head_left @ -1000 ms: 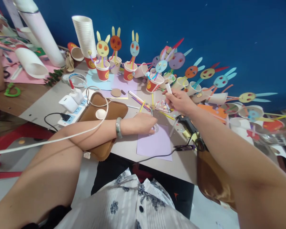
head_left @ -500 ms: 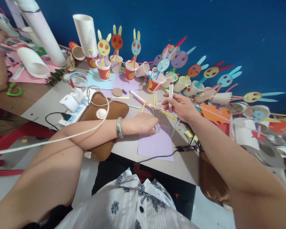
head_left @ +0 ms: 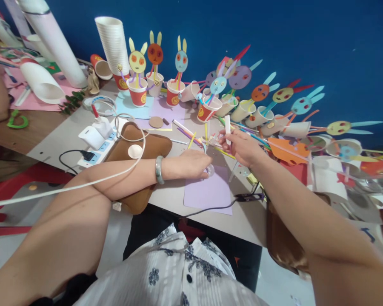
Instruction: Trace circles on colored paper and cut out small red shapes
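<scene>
Left hand [head_left: 193, 164] overlaps purple paper [head_left: 208, 194]; right hand [head_left: 245, 147] (beyond its far edge) holds marker [head_left: 227, 126].

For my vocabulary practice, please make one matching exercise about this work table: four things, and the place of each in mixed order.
Things:
1. White stick
2. Bracelet
3. Brown cushion
4. Stack of paper cups

Places:
A. Beneath the left forearm
B. Standing near the blue wall
C. In the right hand
D. Around the left wrist

Right pairs: 1-C, 2-D, 3-A, 4-B.
</scene>
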The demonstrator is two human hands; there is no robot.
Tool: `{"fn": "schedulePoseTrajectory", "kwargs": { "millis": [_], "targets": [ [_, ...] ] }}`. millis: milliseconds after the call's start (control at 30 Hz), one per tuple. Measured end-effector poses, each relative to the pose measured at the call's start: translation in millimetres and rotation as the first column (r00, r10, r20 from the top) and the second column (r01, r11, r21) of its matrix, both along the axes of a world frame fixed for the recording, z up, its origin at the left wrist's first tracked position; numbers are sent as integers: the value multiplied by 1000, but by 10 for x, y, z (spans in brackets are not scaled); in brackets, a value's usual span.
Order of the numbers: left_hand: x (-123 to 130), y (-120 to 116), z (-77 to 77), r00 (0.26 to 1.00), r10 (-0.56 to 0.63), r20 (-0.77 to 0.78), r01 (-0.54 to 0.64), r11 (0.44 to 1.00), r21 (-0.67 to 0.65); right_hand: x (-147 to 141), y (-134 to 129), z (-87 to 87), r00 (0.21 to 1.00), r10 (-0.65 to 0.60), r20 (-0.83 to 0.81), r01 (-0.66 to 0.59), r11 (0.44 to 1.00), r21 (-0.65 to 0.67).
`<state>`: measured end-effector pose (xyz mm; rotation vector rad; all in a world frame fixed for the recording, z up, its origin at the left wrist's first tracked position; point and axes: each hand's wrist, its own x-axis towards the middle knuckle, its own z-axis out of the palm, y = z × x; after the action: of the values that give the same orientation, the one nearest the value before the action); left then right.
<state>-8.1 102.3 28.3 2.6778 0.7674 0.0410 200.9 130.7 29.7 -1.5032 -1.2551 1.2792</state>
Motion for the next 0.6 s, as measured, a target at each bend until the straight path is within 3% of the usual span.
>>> {"fn": "schedulePoseTrajectory", "kwargs": {
  "millis": [300,600],
  "targets": [
    [1,-19,59,1000,11,-10,-12,1000,-21,-22,-352,10,994,52,100,-72,976,205],
    [-4,-21,51,1000,10,-2,-11,1000,-13,-43,-426,-21,999,-12,-47,19,987,158]
  ]
}}
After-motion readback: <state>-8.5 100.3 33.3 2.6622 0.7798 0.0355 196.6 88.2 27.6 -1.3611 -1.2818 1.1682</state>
